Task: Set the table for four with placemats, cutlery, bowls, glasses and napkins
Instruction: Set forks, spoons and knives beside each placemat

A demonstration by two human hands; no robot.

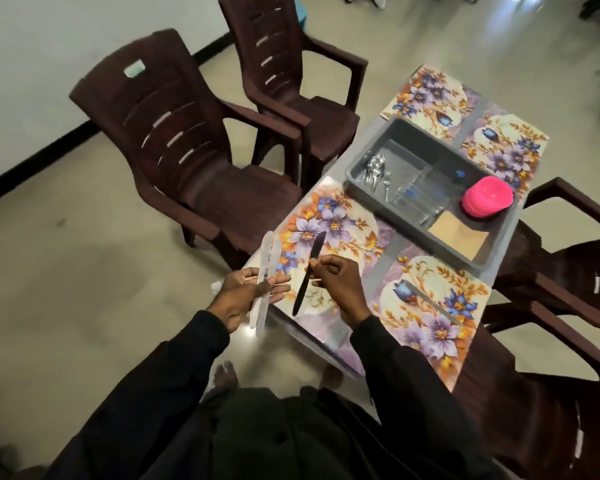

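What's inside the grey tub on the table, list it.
Inside the grey tub: metal spoons at its left end, clear glasses lying in the middle, a stack of pink bowls and brown napkins. The bowls hide the floor beneath them; their number is unclear.

Soft indoor light is seen; glare is thrown on the floor (pixel 520 36) top right, and edges are bent and blurred.

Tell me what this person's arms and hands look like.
Long, loose black sleeves cover both arms to the wrists: left sleeve, right sleeve. The left hand and right hand are bare, with no gloves, rings or watch visible.
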